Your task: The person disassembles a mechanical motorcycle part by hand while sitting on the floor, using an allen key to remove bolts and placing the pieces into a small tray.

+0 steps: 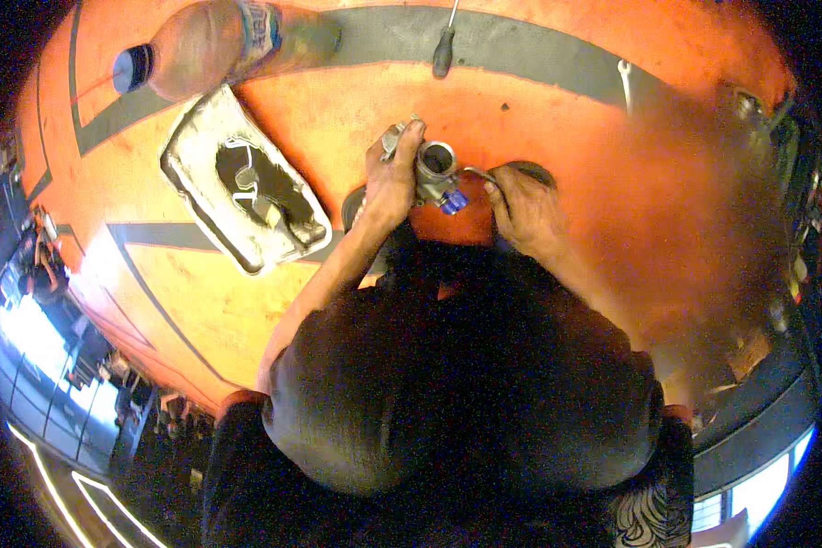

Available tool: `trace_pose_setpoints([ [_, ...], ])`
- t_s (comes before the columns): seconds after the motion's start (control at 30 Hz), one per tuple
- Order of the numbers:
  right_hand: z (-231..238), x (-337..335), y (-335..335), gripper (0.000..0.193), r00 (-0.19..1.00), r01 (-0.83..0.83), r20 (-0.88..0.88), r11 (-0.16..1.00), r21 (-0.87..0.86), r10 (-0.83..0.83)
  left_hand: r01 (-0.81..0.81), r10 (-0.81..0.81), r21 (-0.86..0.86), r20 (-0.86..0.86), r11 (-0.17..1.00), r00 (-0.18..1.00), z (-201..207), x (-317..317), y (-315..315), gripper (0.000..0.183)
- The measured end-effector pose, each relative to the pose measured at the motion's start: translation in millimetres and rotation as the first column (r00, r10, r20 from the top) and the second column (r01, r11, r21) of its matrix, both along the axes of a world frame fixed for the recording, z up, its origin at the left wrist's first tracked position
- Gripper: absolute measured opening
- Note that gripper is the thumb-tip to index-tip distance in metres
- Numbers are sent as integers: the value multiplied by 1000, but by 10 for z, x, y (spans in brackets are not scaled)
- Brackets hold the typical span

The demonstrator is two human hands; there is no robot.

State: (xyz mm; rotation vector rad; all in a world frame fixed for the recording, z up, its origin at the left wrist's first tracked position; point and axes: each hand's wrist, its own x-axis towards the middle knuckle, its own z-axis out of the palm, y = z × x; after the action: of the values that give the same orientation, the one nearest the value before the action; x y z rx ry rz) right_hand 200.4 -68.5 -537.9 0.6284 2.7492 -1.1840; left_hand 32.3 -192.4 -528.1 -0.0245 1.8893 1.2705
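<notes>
In my left hand point(395, 178) is a grey metal throttle body point(437, 161), its round dark bore facing up and a blue plastic fitting on its lower side. The fingers wrap round its left side, with the thumb along its far edge. My right hand point(527, 212) is closed on a thin metal tool with a bent tip point(474, 171). That tip reaches to the right side of the throttle body; whether it touches cannot be made out. The tool's other end is hidden in my fingers.
Left of my hands lies a white tray point(184, 169) with dark, oily residue and thin metal pieces. Beyond it a large plastic bottle point(196, 50) with a blue cap lies on its side. A dark-handled screwdriver point(443, 53) and a wrench point(626, 84) lie on the orange floor point(356, 82).
</notes>
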Motion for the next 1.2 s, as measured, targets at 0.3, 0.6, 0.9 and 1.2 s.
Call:
trace_pose_setpoints([
  [0.3, -157, -367, 339, 19, 987, 54, -155, 986, 158, -29, -321, 313, 28, 155, 947, 937, -185, -138, 140, 45],
  [0.6, 253, -268, 251, 29, 904, -96, 424, 992, 84, 51, -141, -12, 162, 698, 977, 716, -459, 39, 30, 44],
  [0.9, 392, 56, 274, 28, 924, 45, 381, 997, -67, -16, 5, -21, 33, 529, 999, 849, -536, 272, 28, 49],
  [1.2, 272, -19, 179, 23, 937, -58, 344, 998, -37, 67, 166, -166, 72, -4, 984, 986, -385, 352, -115, 64],
])
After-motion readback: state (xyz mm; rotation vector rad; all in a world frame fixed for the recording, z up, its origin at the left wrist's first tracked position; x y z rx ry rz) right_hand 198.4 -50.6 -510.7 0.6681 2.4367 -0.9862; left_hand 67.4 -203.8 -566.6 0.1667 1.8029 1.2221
